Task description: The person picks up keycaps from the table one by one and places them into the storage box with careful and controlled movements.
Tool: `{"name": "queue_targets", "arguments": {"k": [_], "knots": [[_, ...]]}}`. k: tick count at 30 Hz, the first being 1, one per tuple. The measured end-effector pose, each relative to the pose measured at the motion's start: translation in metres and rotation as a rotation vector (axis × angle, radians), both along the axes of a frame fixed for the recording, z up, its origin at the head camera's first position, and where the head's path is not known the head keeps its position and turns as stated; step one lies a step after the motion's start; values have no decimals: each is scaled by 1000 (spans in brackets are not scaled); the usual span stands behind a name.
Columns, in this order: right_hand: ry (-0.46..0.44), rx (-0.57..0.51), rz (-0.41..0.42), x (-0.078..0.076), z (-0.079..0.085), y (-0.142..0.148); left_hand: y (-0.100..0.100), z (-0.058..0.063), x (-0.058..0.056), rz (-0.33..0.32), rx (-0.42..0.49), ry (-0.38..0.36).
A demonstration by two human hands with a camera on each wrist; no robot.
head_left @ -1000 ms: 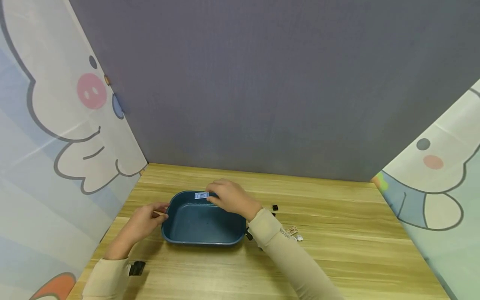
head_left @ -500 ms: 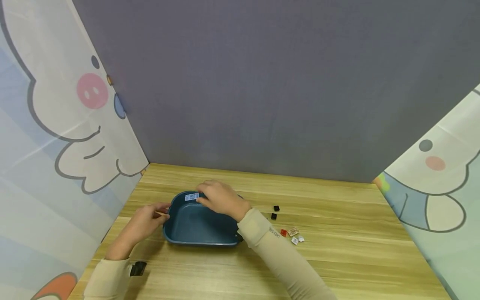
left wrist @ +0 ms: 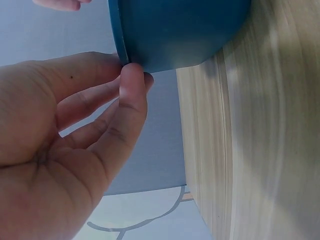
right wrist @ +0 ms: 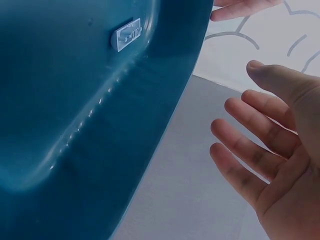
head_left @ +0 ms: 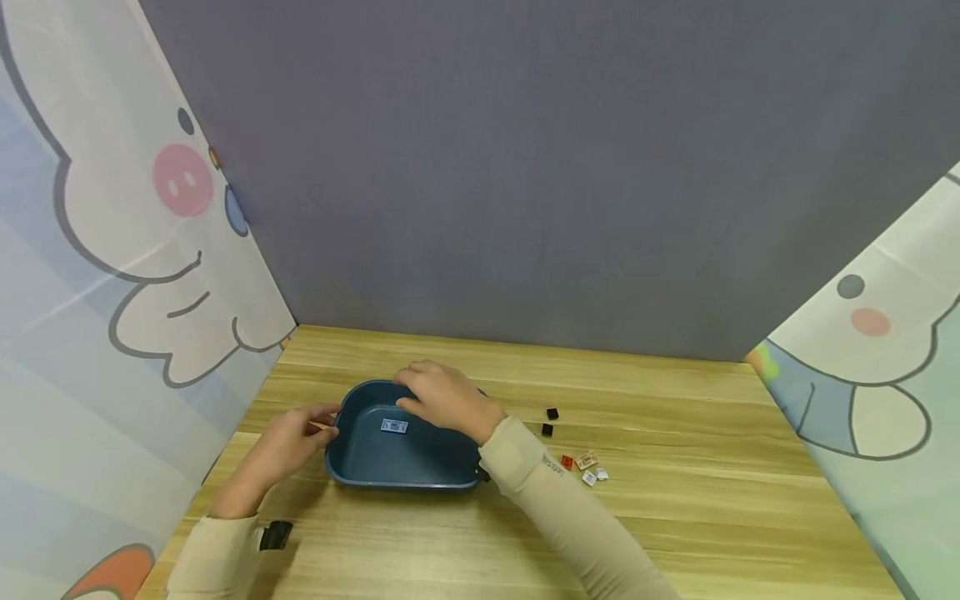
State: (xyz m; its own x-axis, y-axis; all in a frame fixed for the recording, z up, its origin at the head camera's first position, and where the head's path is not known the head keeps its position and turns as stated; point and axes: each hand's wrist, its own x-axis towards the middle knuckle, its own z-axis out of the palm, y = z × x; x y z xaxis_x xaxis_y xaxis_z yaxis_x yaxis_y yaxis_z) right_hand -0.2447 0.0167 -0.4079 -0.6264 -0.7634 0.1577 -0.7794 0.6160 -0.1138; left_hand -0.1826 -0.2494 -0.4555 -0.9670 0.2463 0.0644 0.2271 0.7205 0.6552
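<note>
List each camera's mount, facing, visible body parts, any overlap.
Head: worn on head, facing forward-down at the blue rounded plastic tray and yellowish wooden table; left hand, right hand, beige sleeves show.
Left wrist: worn there, facing tray's outer wall; left hand large, right-hand fingers at top.
Right wrist: worn there, facing into the tray; right hand large, left-hand fingers at top.
Head and right wrist share the small blue-and-white rectangular piece in the tray.
</note>
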Motion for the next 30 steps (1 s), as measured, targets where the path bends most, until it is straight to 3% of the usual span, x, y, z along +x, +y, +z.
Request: {"name": "queue_targets", "arguments": {"k": [8, 16, 24, 30], "knots": [[38, 4, 33, 1, 2, 11, -2, 0, -1, 8, -2, 0], [-5, 25, -28, 4, 0, 32, -1, 0, -1, 10, -3, -7], [-43, -72, -94, 5, 2, 79, 1, -1, -1, 7, 7, -7], [2, -92, -177, 10, 2, 119, 1, -1, -1, 1, 5, -5]]}}
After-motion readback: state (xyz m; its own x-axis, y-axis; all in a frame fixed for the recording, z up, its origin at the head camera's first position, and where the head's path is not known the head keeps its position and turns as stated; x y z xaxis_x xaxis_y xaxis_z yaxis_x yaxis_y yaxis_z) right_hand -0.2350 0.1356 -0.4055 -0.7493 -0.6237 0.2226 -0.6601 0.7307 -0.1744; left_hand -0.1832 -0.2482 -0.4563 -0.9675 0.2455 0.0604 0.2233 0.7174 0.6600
